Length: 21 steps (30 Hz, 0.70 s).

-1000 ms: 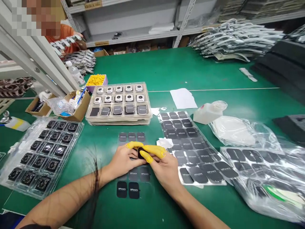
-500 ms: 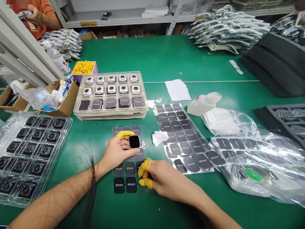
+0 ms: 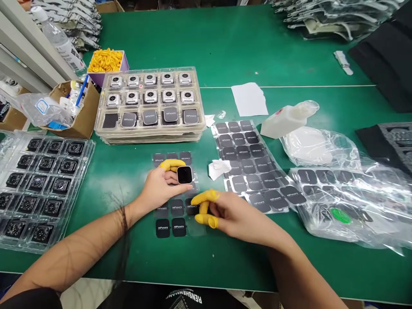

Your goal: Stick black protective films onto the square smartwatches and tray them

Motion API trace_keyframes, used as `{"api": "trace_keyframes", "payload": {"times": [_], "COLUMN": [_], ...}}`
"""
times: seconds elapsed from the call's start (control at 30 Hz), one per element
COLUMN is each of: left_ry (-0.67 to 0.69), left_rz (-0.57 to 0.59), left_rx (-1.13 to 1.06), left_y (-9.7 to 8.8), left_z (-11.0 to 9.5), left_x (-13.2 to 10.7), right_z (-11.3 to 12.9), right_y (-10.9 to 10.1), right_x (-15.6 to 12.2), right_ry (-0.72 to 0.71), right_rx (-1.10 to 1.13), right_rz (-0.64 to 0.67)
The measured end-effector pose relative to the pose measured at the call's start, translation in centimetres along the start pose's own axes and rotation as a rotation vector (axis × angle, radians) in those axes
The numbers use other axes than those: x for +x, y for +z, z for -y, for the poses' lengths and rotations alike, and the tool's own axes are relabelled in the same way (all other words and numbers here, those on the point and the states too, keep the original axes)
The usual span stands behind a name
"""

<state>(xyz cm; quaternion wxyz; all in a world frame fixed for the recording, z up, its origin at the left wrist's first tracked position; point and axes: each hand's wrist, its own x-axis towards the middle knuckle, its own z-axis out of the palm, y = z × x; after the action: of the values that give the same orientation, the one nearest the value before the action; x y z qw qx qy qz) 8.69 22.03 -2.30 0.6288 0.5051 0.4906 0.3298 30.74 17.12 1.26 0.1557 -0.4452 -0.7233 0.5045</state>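
Head view: the left hand point(image 3: 157, 186) grips a watch point(image 3: 184, 174) with yellow cots point(image 3: 172, 164) on its fingers, just above a pad sheet point(image 3: 167, 228). The right hand point(image 3: 227, 213), curled and empty, lies over that sheet's right edge. Beyond the sheet sits a watch tray point(image 3: 151, 138); to the sheet's right lies a larger pad sheet point(image 3: 249, 165).

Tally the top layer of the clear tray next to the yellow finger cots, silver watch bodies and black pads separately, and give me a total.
Silver watch bodies: 10
Black pads: 5
Total: 15
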Motion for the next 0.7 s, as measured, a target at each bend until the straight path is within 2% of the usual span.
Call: {"api": "trace_keyframes", "payload": {"times": [0.07, 0.13, 0.2, 0.23, 0.3, 0.43, 0.5, 0.6, 0.7], "left_ry": [-0.001, -0.001, 0.006, 0.009, 0.01, 0.035, 0.056, 0.024, 0.019], "left_rz": [-0.003, -0.007, -0.008, -0.007, -0.006, 0.016, 0.036, 0.042, 0.045], "left_rx": [0.009, 0.019, 0.023, 0.025, 0.038, 0.084, 0.112, 0.095, 0.088], "left_y": [0.1, 0.2, 0.3, 0.4, 0.4, 0.3, 0.2, 0.2, 0.3], "left_z": [-0.2, -0.5, -0.6, -0.6, -0.5, 0.1, 0.3, 0.3, 0.2], "left_x": [0.0, -0.1, -0.2, -0.2, -0.2, -0.1, -0.1, -0.1, -0.2], "right_z": [-1.2, -3.0, -4.6, -5.1, -5.3, -3.1, -2.1, -2.0, -2.4], "right_y": [-0.5, -1.2, -1.6, -1.7, -1.6, 0.1, 1.2, 2.2, 2.5], "right_x": [0.6, 1.5, 2.1, 2.3, 2.5, 3.4, 4.2, 5.0, 4.9], "right_ry": [-0.074, -0.067, 0.007, 0.028, -0.023, -0.336, -0.421, -0.368, -0.372], "right_rx": [-0.196, -0.454, -0.632, -0.665, -0.621, -0.377, -0.374, -0.453, -0.456], "right_rz": [-0.326, -0.66, -0.828, -0.854, -0.847, -0.713, -0.713, -0.832, -0.812]}}
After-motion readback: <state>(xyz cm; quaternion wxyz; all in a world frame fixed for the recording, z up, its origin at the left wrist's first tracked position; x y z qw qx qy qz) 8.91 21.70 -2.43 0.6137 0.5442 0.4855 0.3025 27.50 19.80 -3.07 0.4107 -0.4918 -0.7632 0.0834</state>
